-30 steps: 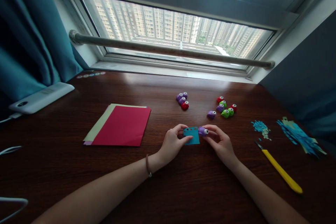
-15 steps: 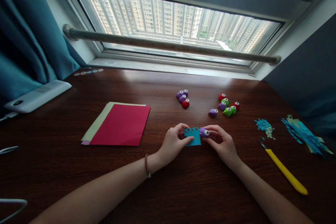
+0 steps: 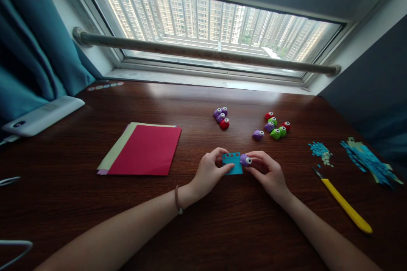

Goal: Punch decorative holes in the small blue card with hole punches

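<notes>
Sitting in the right grip (image 3: 270, 175), the purple punch (image 3: 244, 160) meets blue paper (image 3: 236, 161).

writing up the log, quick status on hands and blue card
Left hand pinching blue card. Right hand gripping purple punch at card's right edge. Yellow knife lies right, apart from both hands.

L hand (image 3: 208, 172) w/ blue paper (image 3: 235, 169), R hand (image 3: 269, 172) w/ punch (image 3: 244, 160)
</notes>
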Tool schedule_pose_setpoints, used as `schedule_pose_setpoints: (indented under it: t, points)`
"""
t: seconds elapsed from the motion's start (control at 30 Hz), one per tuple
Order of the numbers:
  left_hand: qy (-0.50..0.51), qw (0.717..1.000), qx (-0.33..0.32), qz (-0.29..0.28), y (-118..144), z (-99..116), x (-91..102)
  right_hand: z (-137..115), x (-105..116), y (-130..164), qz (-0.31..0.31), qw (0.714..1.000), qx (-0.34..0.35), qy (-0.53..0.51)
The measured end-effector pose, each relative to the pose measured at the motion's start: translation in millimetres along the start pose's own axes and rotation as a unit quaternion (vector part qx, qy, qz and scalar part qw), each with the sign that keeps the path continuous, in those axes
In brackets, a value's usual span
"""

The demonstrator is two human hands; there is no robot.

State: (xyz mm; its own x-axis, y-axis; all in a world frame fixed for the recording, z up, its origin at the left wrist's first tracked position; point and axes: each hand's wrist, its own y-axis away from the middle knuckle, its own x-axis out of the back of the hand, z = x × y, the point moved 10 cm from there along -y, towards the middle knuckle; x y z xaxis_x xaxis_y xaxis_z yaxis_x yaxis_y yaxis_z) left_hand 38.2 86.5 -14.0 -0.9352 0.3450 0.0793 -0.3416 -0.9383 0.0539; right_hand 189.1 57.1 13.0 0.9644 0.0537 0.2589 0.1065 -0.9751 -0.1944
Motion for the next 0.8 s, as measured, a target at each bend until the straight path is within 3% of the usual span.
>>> schedule_pose_setpoints:
  t: [0.17, 0.3, 0.5, 0.7, 0.8]
  points:
    - [-0.018, 1.0, -0.016, 0.001, 0.9, 0.5, -0.1, -4.2, -4.0, 0.7, -0.024, 0.999, 0.028, 0.028]
    - [-0.098, 0.994, -0.041, 0.016, 1.9, 2.1, 2.8, -11.9, -8.7, -0.4, -0.048, 0.991, 0.067, 0.106]
    - [-0.258, 0.964, -0.062, 0.017, 3.8, 10.8, 1.4, -18.2, -14.9, -0.2, -0.069, 0.98, 0.102, 0.154]
    - [-0.317, 0.946, -0.069, -0.003, 4.0, 20.6, -3.6, -12.9, -17.9, 1.9, -0.091, 0.975, 0.105, 0.172]
    - [-0.339, 0.935, -0.107, -0.002, 5.1, 27.1, -7.1, -12.1, -18.5, 1.1, -0.094, 0.975, 0.105, 0.17]
